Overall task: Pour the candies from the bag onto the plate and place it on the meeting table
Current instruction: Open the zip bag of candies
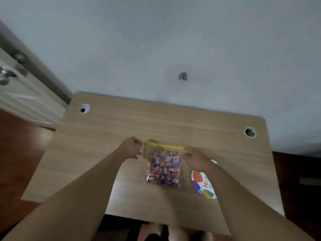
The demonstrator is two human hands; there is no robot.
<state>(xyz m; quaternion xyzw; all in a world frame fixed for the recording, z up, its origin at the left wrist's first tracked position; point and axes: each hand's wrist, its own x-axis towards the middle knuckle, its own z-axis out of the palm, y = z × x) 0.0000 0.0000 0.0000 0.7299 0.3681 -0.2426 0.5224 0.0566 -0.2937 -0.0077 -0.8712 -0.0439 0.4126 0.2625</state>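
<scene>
A clear zip bag of candies [163, 166] with a yellow seal strip lies on the wooden table [107, 136], full of purple, orange and red wrapped sweets. My left hand [132, 147] pinches the bag's top left corner. At the top right corner, my right hand [195, 158] grips the same seal edge. A colourful paper plate [202, 184] with balloons and letters lies flat to the right of the bag, partly hidden under my right forearm.
The table stands against a pale wall and has two round cable holes [85, 108] [250, 132] near its far corners. A white door [20, 94] with a metal knob is at the left. Dark red-brown floor surrounds the table.
</scene>
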